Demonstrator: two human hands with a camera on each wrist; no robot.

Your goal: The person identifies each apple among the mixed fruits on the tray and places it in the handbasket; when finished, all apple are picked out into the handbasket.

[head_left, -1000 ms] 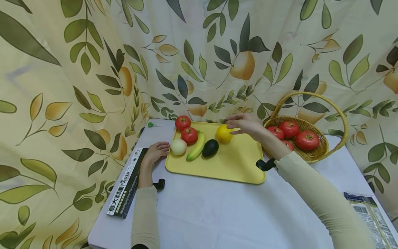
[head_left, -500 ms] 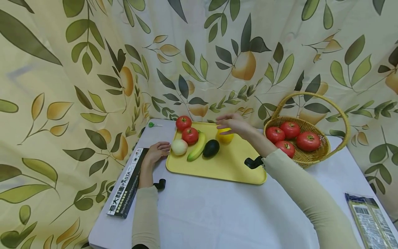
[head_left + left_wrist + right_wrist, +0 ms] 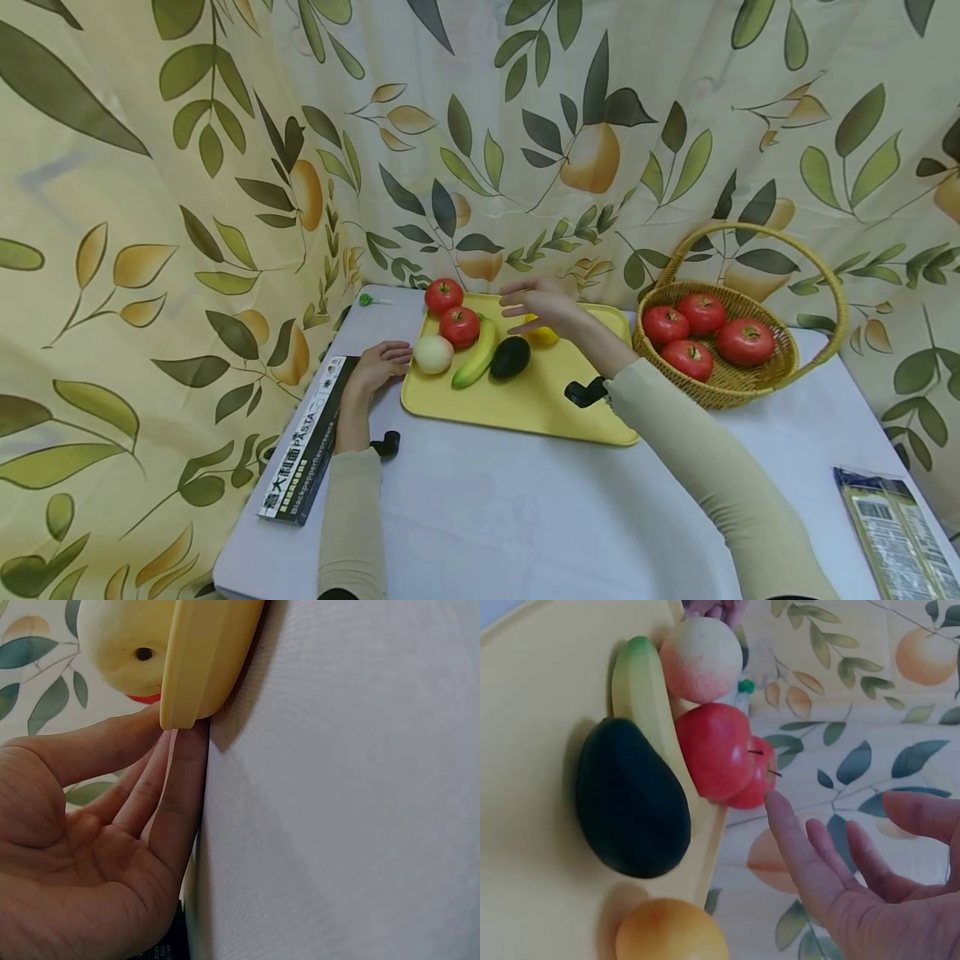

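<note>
Table [image 3: 465, 508] holds basket [image 3: 738, 395], pasta box [image 3: 306, 454]; relaxed left hand [image 3: 378, 367] touches tray [image 3: 517, 410]; spread right hand [image 3: 547, 307] half-hides yellow fruit [image 3: 543, 336].

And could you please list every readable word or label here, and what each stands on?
"意大利面" on the long box
"PASTA" on that box
"Blackpepperflavorsauce" on that box
Too small to read: the box's smaller print; print on the flat packet

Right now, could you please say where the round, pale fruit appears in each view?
Head: round, pale fruit, left of centre, slightly below middle.
Left wrist: fruit at upper left, cut by top edge.
Right wrist: fruit near top, left of centre.
Shared landmark: rectangular yellow tray, in all three.
</note>
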